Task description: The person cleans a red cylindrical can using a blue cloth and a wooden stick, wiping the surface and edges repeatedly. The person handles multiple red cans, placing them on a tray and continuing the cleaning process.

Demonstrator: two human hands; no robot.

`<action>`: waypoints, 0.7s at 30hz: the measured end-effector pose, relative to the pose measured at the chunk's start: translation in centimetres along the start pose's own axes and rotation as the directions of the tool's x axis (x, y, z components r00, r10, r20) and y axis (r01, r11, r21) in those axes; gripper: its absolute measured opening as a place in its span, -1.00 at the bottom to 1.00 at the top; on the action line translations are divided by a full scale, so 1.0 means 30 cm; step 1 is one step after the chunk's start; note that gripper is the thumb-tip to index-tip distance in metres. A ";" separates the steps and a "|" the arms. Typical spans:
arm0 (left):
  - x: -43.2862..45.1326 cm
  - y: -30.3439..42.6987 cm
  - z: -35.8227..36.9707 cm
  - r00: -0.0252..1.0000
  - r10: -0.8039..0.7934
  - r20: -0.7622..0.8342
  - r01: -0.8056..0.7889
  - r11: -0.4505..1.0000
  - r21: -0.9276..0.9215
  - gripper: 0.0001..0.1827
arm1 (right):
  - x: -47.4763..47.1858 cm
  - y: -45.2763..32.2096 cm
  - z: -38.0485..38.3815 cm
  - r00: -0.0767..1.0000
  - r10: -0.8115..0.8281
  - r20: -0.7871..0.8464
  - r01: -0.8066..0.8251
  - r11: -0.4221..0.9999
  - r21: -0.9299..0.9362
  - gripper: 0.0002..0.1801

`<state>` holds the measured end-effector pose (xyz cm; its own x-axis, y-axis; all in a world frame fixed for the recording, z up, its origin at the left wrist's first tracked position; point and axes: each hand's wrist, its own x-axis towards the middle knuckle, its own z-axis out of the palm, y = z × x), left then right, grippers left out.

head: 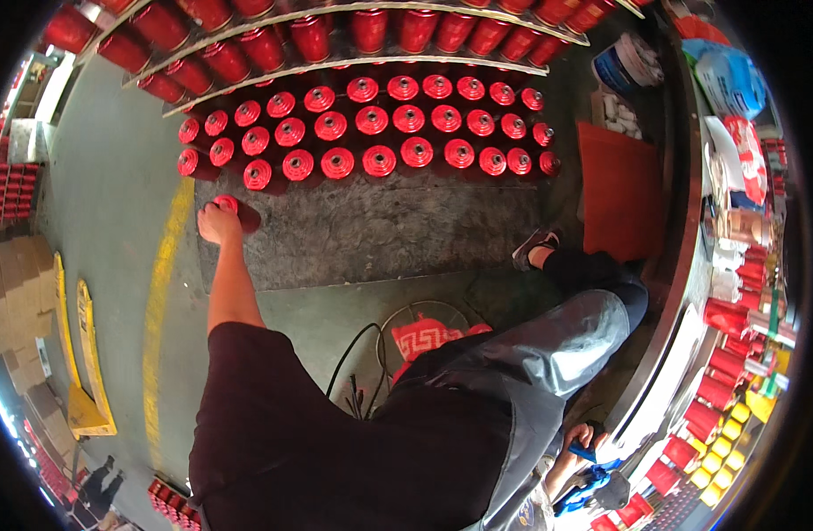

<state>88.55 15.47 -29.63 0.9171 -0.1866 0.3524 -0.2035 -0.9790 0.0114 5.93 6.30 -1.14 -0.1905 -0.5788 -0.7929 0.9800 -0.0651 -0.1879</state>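
My left hand point(217, 222) reaches out and grips a red canister point(249, 218) by its top. The canister is at the left edge of a dark floor board point(380, 232); I cannot tell whether it rests on the board or is just above it. Beyond it, several rows of red canisters point(380, 160) stand upright with ringed, stepped tops and a small fitting in each centre. At the lower right, beside the bench, my right hand point(581, 438) is closed around a small blue thing point(582, 453). Blue material point(582, 488) and a dark rounded part point(611, 491) lie near it.
Racks of red canisters point(419, 32) rise behind the rows. A long bench point(678, 358) runs along my right, with red and yellow parts on it. An orange-red panel point(619, 192) leans by the bench. Yellow pallet-truck forks point(91, 358) and cardboard boxes point(14, 285) are at left.
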 end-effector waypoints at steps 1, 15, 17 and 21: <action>0.030 -0.021 0.042 1.000 -0.014 -0.022 0.014 1.000 -0.016 -0.67 | 0.000 0.008 0.014 1.000 -0.013 0.002 0.013 1.000 -0.008 -0.75; 0.138 -0.007 0.354 0.975 0.005 0.223 0.047 0.973 -0.226 -0.71 | -0.128 0.172 0.093 0.986 -0.164 0.018 0.164 0.986 -0.025 -0.65; 0.195 -0.003 0.456 0.961 0.153 0.232 -0.079 0.950 -0.303 -0.71 | -0.173 0.166 0.036 0.984 -0.174 0.028 0.172 0.983 0.061 -0.62; 0.370 -0.309 0.615 0.866 0.469 0.174 -0.499 0.829 0.253 -0.80 | 0.022 0.173 0.015 0.994 -0.003 0.111 -0.022 0.974 0.225 -0.54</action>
<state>106.96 20.96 -43.10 0.7585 -0.6348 0.1475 -0.5399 -0.7388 -0.4033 10.90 5.22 -2.39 -0.1861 -0.6650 -0.7233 0.9717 -0.2335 -0.0353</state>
